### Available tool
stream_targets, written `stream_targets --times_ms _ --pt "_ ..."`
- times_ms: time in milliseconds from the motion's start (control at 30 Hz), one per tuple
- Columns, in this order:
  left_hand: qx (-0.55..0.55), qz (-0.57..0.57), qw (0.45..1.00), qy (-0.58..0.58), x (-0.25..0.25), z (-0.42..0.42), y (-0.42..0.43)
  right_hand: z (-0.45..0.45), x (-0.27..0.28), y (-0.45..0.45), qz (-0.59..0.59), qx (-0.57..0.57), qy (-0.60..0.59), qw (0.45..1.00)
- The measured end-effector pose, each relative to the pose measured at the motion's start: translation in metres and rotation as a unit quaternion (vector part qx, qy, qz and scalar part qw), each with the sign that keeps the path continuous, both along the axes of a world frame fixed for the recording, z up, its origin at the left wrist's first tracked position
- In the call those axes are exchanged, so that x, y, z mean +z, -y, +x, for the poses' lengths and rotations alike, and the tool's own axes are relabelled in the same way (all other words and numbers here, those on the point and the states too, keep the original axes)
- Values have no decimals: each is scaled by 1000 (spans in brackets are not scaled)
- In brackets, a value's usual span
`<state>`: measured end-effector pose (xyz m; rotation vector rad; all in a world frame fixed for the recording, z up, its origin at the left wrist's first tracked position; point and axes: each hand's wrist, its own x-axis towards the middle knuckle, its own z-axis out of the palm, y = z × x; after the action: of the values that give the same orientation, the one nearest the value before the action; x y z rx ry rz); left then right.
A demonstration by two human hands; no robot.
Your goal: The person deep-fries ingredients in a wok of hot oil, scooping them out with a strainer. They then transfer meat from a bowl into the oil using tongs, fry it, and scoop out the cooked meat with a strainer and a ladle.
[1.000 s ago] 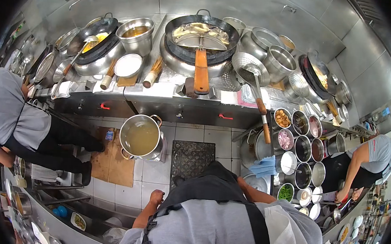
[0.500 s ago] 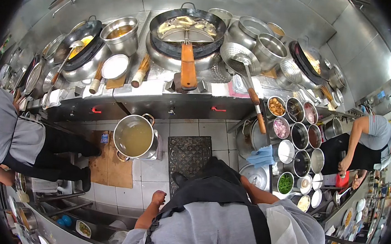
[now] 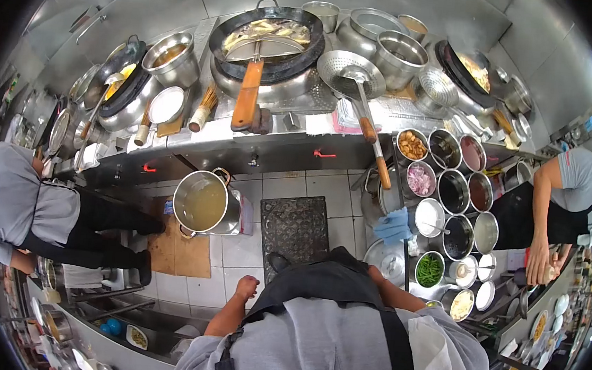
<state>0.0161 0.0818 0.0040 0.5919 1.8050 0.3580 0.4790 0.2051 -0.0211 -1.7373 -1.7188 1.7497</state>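
Clock directions use the view's centre. The view has shifted slightly; neither hand has visibly picked up anything.

1. Left hand (image 3: 247, 288), seven o'clock: empty, fingers curled together, near the floor mat (image 3: 294, 226).
2. Right hand (image 3: 376, 275), between four and five: near the metal lid (image 3: 384, 263); finger state and any grip cannot be told.
3. Pot (image 3: 201, 202), nine o'clock: cloudy liquid.
4. Wok (image 3: 217, 43), between eleven and twelve: pale pieces in liquid, handled strainer (image 3: 249, 94) across it.
5. Containers, three o'clock: green pieces (image 3: 430, 270), purple-white pieces (image 3: 420, 179), brown pieces (image 3: 412, 145).
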Motion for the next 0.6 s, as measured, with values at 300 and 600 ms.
stream_targets --times_ms 300,600 --pt "-190 -38 980 39 -8 41 -16 40 -14 30 -122 -127 -101 979" --pt "-138 10 988 67 67 61 -1 66 -196 33 80 42 -107 990"
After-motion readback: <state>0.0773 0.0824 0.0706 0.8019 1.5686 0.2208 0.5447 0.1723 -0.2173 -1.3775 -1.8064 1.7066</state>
